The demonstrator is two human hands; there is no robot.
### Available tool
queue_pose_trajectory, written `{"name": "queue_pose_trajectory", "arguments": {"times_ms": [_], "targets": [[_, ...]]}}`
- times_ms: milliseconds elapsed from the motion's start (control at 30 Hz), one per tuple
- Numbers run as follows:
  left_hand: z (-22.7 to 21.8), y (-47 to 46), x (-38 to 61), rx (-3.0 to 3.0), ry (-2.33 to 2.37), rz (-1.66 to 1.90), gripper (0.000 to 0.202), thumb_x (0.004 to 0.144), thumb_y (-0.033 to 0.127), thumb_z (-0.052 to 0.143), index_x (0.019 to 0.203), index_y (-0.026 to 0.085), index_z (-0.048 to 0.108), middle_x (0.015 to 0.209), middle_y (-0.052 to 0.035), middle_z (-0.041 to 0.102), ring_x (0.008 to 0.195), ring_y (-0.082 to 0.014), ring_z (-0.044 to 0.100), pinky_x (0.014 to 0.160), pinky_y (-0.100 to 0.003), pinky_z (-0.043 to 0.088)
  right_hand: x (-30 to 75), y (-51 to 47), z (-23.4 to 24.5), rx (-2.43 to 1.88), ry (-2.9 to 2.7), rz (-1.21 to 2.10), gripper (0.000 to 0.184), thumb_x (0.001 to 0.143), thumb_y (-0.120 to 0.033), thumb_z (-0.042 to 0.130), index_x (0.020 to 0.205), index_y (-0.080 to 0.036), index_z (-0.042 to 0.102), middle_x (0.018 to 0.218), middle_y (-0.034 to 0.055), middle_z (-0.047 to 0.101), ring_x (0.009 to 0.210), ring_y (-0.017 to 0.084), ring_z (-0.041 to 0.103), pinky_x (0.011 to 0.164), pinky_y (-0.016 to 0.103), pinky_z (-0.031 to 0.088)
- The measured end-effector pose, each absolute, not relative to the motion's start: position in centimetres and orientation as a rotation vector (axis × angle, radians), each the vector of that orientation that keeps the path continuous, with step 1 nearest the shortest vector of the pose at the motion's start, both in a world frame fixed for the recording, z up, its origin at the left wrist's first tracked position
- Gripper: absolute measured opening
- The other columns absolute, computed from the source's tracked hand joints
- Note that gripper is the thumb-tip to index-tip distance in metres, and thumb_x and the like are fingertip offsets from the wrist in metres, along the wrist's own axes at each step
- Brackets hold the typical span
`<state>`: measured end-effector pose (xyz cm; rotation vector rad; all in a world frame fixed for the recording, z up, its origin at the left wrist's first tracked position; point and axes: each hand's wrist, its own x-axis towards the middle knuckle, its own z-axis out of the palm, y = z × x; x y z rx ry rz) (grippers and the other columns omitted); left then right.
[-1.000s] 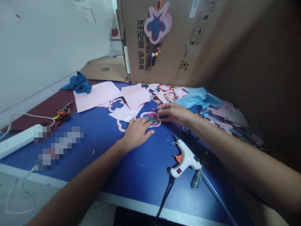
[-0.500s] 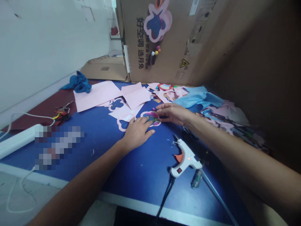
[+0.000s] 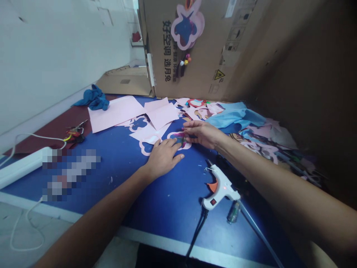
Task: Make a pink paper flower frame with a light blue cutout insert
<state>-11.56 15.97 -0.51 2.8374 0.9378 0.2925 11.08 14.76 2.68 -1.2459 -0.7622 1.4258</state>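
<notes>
My left hand (image 3: 164, 156) lies flat with fingers apart, over the near edges of two pink paper cutouts. Its fingertips rest on the cutout with a purple and green flower design (image 3: 180, 138). My right hand (image 3: 202, 134) reaches in from the right, its fingers stretched and slightly curved over that cutout's right side, apart from each other. A tiny pink piece shows at its fingertips; I cannot tell if they touch it. Left of the flower cutout is a plain scalloped pink cutout (image 3: 145, 147), partly under my left hand. A white glue gun (image 3: 221, 190) with an orange trigger lies near my right forearm.
Pink paper sheets (image 3: 117, 111) and a blue cloth (image 3: 93, 97) lie at the back left. Scraps and light-blue material (image 3: 237, 118) pile up at the back right. A white power strip (image 3: 25, 167) and keys (image 3: 75, 134) sit left. Behind stands a cardboard box (image 3: 200, 82).
My right hand has shifted slightly left and away from me, its fingertips further over the flower cutout. My left hand stays where it was.
</notes>
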Motion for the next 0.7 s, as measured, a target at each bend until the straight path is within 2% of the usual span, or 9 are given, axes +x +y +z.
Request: {"name": "queue_pose_trajectory", "arguments": {"times_ms": [267,467,533,700], "targets": [[-0.5,15.9,-11.6,2.845,0.935,0.281,0.046,0.109,0.048,0.053,0.150,0.028,0.061,0.164,-0.0117,0.055,0.152,-0.0334,0.050,0.126,-0.064,0.034,11.7,14.8,2.1,-1.215,-0.952,1.362,0.026,0.082,-0.008,0.079,0.102,-0.025,0.078,0.106,0.0046,0.077,0.094,0.019,0.071,0.083,0.032,0.065],[-0.3,15.8,-11.6,2.832,0.948,0.278,0.047,0.109,0.048,0.054,0.151,0.028,0.060,0.166,-0.0116,0.054,0.152,-0.0335,0.050,0.126,-0.065,0.034,12.3,14.7,1.8,-1.233,-1.116,1.305,0.046,0.066,0.003,0.075,0.102,-0.025,0.080,0.114,0.0040,0.080,0.108,0.023,0.072,0.080,0.031,0.063],[-0.3,15.7,-11.6,2.827,0.948,0.270,0.047,0.109,0.048,0.054,0.151,0.027,0.061,0.165,-0.0117,0.055,0.152,-0.0335,0.050,0.125,-0.065,0.035,12.3,14.7,1.6,-1.245,-1.218,1.266,0.046,0.065,0.003,0.074,0.100,-0.027,0.081,0.117,0.0032,0.080,0.112,0.024,0.072,0.084,0.033,0.063],[-0.5,15.9,-11.6,2.814,0.942,0.305,0.045,0.109,0.047,0.054,0.149,0.028,0.062,0.161,-0.0107,0.059,0.150,-0.0324,0.051,0.125,-0.063,0.035,11.9,14.7,1.3,-1.268,-1.510,1.108,0.045,0.068,0.002,0.067,0.094,-0.031,0.085,0.121,-0.0008,0.080,0.120,0.024,0.070,0.104,0.040,0.060]]}}
